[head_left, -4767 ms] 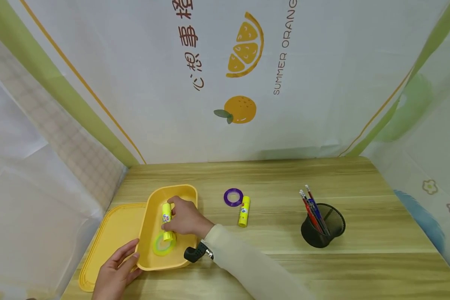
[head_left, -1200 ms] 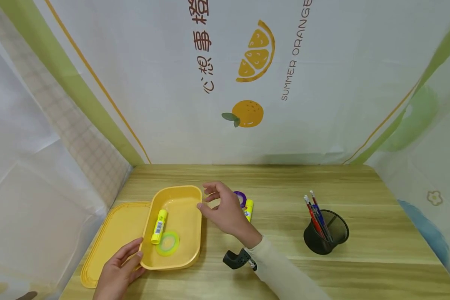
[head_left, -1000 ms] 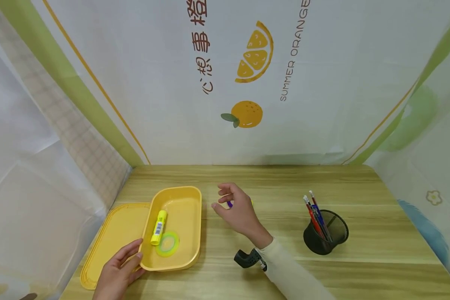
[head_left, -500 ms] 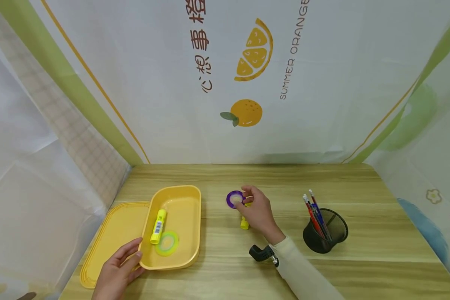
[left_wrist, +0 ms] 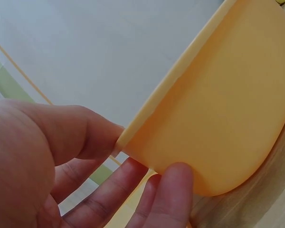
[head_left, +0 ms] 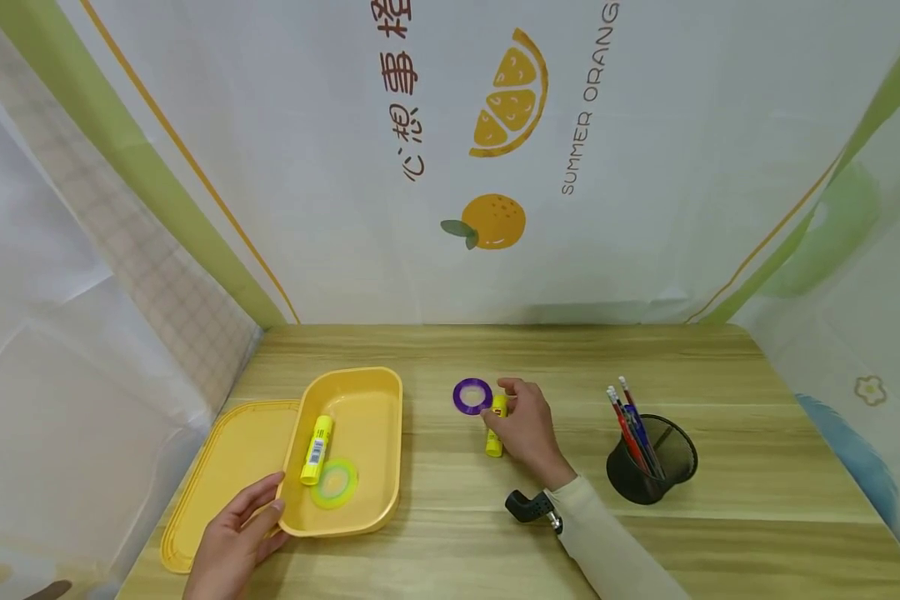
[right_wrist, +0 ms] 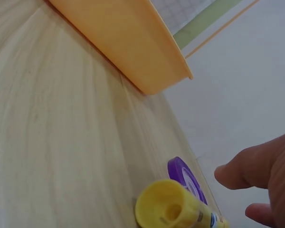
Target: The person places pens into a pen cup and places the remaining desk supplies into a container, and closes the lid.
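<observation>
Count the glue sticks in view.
2. One glue stick lies in the box beside the green ring; the second glue stick lies on the table near the right hand, beside the purple ring.

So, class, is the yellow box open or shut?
The box is open: its flat lid lies off to the left, and a glue stick and yellow-green ring show inside.

There are two glue sticks, two flat rings, one box, one lid and one mesh cup.
</observation>
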Available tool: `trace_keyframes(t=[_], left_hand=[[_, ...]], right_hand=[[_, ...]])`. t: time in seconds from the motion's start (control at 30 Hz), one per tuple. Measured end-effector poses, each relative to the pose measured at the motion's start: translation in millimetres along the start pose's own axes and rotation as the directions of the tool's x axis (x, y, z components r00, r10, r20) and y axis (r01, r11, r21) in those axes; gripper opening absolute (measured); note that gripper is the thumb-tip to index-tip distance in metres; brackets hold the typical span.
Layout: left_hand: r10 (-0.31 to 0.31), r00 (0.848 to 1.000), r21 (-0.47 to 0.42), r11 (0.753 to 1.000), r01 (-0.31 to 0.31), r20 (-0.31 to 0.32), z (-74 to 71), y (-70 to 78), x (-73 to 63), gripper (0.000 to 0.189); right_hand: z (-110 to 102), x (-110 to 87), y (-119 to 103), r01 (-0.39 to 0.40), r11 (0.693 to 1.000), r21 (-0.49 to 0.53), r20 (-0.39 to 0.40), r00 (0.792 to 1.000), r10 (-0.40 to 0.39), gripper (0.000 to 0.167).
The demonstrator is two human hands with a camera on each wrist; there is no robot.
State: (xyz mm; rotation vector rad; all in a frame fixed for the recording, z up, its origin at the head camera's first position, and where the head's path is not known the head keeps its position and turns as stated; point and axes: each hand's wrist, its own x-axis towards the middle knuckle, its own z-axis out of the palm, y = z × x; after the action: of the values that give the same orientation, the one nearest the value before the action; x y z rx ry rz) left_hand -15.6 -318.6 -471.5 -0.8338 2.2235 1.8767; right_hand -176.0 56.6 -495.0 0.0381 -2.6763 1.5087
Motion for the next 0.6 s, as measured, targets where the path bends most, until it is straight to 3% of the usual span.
trace_keyframes(t=[0.6], left_hand=[[0.007, 1.000, -0.028, 1.000, -0.008, -0.008, 0.9, 0.3, -3.0, 0.049]], right_hand=[[-9.7, 2.2, 2.4, 0.007, 0.987, -0.159, 0.125, 0.992, 0.014, 0.074]])
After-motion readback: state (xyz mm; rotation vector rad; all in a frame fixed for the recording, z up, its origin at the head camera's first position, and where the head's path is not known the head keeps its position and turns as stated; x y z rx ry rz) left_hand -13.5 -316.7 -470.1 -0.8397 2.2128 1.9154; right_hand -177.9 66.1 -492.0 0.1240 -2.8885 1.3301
